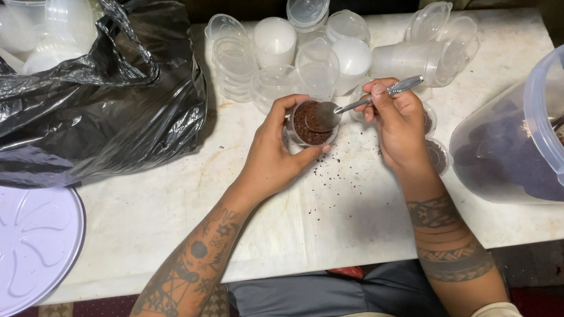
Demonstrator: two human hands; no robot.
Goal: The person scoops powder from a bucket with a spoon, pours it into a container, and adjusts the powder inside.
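My left hand (274, 154) is wrapped around a small clear plastic cup (308, 126) filled with a dark brown powder. The cup stands on the white table (156, 214). My right hand (395, 119) grips a metal spoon (356, 104) by its handle, and the spoon's bowl rests on the powder in the cup. Brown crumbs lie scattered on the table just below the cup. Two more small filled cups (436, 155) sit right beside my right hand, partly hidden by it.
Several empty clear cups and lids (325, 48) crowd the table's far side. A black plastic bag (65, 101) with more cups fills the left. A large clear bucket (561, 131) with dark powder and a utensil stands right. A lilac round lid (5, 248) lies at the left edge.
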